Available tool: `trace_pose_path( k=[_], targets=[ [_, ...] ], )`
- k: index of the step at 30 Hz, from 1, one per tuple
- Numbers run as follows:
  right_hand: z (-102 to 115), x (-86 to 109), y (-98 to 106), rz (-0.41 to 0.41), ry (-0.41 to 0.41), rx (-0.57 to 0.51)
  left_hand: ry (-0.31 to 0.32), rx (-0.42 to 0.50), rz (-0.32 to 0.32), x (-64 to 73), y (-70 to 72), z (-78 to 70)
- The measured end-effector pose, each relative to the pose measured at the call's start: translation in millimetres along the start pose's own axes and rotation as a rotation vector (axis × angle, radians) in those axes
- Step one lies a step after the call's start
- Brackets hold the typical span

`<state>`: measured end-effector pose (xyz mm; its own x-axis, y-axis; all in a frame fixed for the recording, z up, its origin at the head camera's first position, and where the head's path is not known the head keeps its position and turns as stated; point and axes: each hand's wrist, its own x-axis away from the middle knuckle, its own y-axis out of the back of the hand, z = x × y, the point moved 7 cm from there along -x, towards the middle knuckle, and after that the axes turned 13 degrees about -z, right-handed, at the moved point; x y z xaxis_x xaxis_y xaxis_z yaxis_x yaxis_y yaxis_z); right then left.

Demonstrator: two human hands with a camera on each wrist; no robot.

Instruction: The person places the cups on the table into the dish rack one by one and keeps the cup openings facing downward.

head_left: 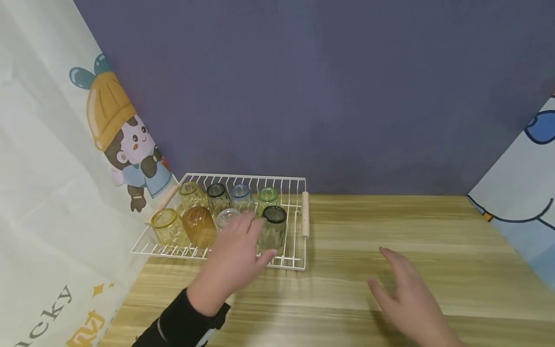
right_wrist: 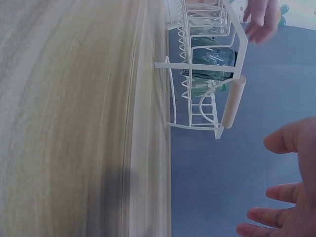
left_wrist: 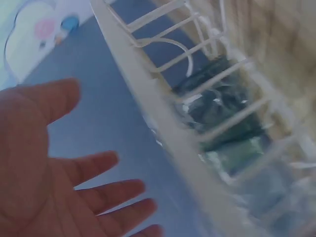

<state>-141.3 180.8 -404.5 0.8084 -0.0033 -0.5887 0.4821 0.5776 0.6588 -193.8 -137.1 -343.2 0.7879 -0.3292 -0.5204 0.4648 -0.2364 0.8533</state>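
A white wire dish rack with wooden handles stands on the table and holds several coloured drinking glasses. My left hand hovers over the rack's front, fingers extended and holding nothing. In the head view it partly covers a clear glass. Beside its fingertips stands a dark grey-green glass; an amber glass and a yellow glass are further left. My right hand, to the right of the rack, is over the table with fingers spread and thumb apart, also holding nothing.
The back row has a small yellow glass, a dark glass, a blue glass and a green glass. One wooden handle faces right. Behind is a dark blue panel, with a printed sheet at the left.
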Motion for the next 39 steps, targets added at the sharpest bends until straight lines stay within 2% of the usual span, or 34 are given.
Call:
trace_pose_path(
  k=[4, 6, 11, 15, 27, 32, 39],
  targets=[
    [-1, 2.5, -1, -0.02, 0.008, -0.004, -0.111, -0.074, 0.106, -31.3, -11.8, -18.1],
    [-4, 4.9, -3, -0.017, 0.001, 0.003, -0.127, -0.101, 0.179, -46.3, -22.5, -21.4],
    [-9, 10.5, -6, -0.004, -0.024, 0.005, -0.077, -0.172, 0.354, -71.9, -45.8, -18.7],
    [-9, 12.8, -9, 0.0, -0.025, -0.001, -0.023, -0.183, 0.435, -80.1, -54.2, -13.9],
    [-8, 13.1, -13, -0.026, 0.011, 0.013, 0.025, -0.145, 0.497, -79.7, -58.8, -5.9],
    [-7, 14.6, -12, -0.05, 0.023, 0.011, 0.01, -0.138, 0.456, -77.8, -54.7, -7.7],
    [-7, 13.9, -11, -0.048, 0.024, 0.01, -0.042, -0.119, 0.395, -72.4, -46.0, -8.4]
  ],
)
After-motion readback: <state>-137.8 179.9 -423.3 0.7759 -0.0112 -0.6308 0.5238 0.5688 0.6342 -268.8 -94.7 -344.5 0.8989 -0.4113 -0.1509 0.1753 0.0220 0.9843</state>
